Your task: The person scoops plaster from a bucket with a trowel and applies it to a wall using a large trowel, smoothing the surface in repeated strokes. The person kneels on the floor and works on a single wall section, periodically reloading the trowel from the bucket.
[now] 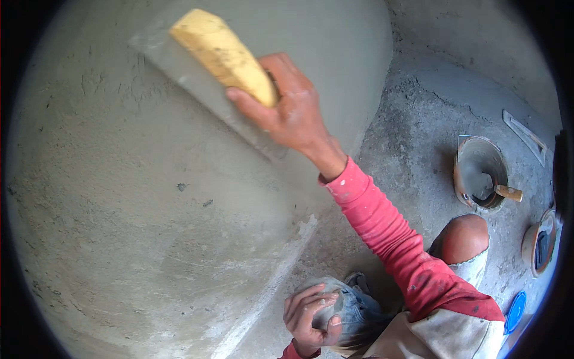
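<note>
My right hand [284, 105] is wrapped round the chunky yellow handle of a plastering trowel [224, 57]. The trowel's thin rectangular blade lies flat against a grey plastered wall [149, 197], and it is slightly blurred. Around the blade the plaster looks smooth and damp; lower down it is rougher, with small pits. Lower in view, my left hand [311, 317] rests over my bent, jeans-covered knee, its thumb apart from the curved fingers. No tool shows in it.
On the rough concrete floor [412, 149] to the right stands a bucket [461, 179] of wet grey mix with a wooden-handled tool in it. A flat, pale long-handled tool [526, 136], another container [528, 246] and a blue lid [515, 313] lie further right.
</note>
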Available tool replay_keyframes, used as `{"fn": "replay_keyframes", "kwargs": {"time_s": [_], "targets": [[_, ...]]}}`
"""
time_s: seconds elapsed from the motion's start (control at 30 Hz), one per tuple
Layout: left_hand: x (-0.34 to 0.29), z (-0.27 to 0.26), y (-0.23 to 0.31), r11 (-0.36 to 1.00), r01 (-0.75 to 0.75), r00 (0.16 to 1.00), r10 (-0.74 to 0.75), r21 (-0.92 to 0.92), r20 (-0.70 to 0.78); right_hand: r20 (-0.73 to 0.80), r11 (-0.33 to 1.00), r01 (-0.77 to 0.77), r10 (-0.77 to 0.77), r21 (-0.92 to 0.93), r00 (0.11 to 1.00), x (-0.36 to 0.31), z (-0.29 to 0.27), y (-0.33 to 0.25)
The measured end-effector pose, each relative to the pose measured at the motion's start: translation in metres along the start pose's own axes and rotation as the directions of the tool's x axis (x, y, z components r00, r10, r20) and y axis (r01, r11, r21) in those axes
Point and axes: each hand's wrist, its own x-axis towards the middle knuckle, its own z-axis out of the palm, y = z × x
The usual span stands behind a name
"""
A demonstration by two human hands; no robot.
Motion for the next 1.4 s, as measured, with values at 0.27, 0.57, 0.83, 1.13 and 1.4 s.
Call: {"fn": "replay_keyframes", "kwargs": {"time_s": [0.27,0.57,0.83,1.13,1.4], "targets": [[-0.002,-0.003,0.002,1.0,-0.017,1.0,0.017,-0.008,0.015,0.24,1.0,0.011,-0.016,0.019,0.971,-0.173,-0.01,0.007],[-0.005,0.0,0.0,1.0,-0.016,0.999,0.015,0.012,0.04,-0.29,0.768,-0.566,0.492,-0.3,0.821,-0.04,-0.013,0.045],[-0.002,0.001,0.003,1.0,-0.016,0.998,0.015,0.019,0.054,-0.453,0.229,-0.966,0.854,-0.117,0.257,-0.345,-0.036,0.132],[-0.015,-0.011,0.01,1.0,-0.029,1.0,0.029,0.004,-0.011,-0.262,0.365,-0.864,0.922,0.348,0.284,-0.194,-0.037,0.102],[-0.011,-0.005,0.01,0.989,0.092,0.993,-0.099,-0.117,-0.057,-0.195,0.836,-0.379,0.481,0.398,0.855,0.172,0.057,-0.047]]}}
